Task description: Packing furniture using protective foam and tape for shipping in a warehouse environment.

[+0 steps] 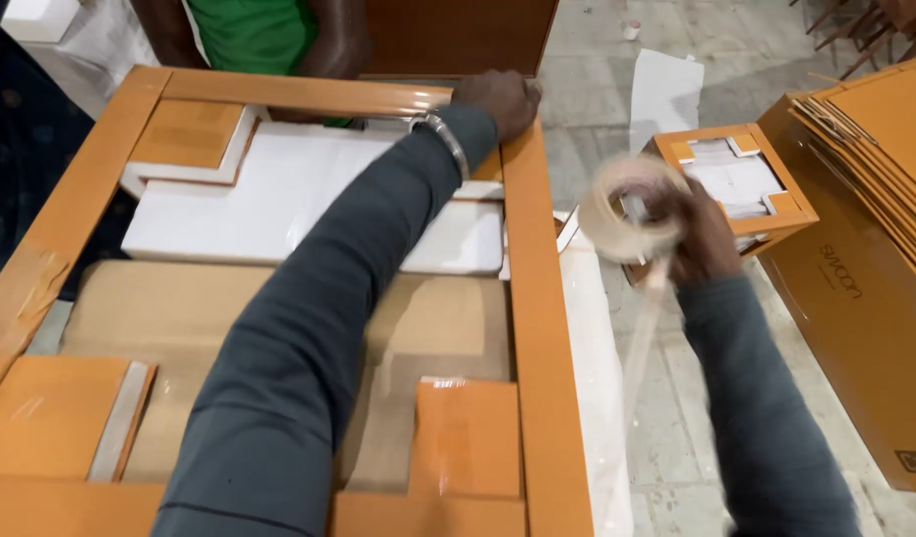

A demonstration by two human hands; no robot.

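Observation:
My left hand (498, 99) reaches across a large orange cardboard box (538, 328) and presses down on its far right corner, fingers curled over the edge. A metal bracelet sits on that wrist. To the right of the box, my right hand (702, 239) grips a roll of clear packing tape (629, 211), blurred by motion. A strip of tape (639, 338) runs from the roll down toward the box's right side. Inside the box lie white foam blocks (279, 194) and brown cardboard pieces (170, 308).
Another person in a green shirt (254, 35) stands at the far side of the box. A small open orange box (741, 184) sits on the floor at right. Flat orange cartons (866, 179) are stacked at the far right. White paper (665, 89) lies on the grey floor.

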